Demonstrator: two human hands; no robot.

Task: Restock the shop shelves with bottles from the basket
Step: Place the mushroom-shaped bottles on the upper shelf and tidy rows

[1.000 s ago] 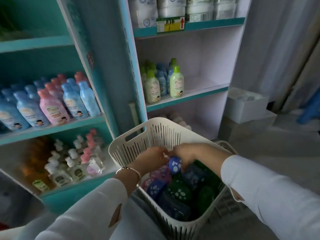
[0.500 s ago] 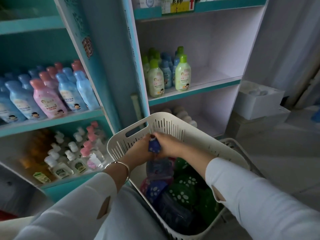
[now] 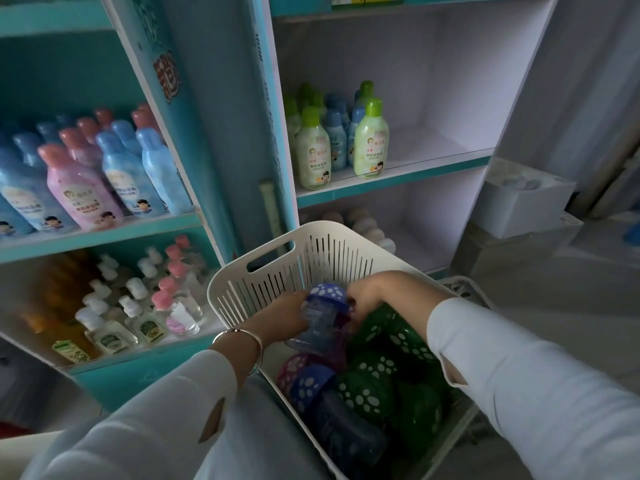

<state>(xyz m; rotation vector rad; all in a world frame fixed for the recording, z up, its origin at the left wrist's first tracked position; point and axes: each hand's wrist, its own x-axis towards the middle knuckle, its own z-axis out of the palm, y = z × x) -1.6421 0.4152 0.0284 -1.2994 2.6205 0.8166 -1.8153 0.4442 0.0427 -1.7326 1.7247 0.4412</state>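
A white slotted basket (image 3: 277,261) sits in front of me, filled with several bottles that have blue, pink and green white-dotted caps. My left hand (image 3: 284,315) grips a clear bottle with a blue dotted cap (image 3: 325,306), upright near the basket's back wall. My right hand (image 3: 372,292) is down in the basket just right of that bottle, its fingers curled behind the cap and a pink-capped bottle; what it holds is hidden. A blue-capped bottle (image 3: 311,382) and green-capped bottles (image 3: 367,389) lie lower in the basket.
The right shelf (image 3: 415,164) holds green- and blue-capped bottles at its left end, with bare board to their right. The left shelves (image 3: 104,233) are packed with blue and pink bottles above and small pump bottles below. White boxes (image 3: 519,202) stand at the right.
The bottle with the blue dotted cap now sits in my left hand's grip. My right hand has slid from its cap to the right side of it. The view has tilted downward.
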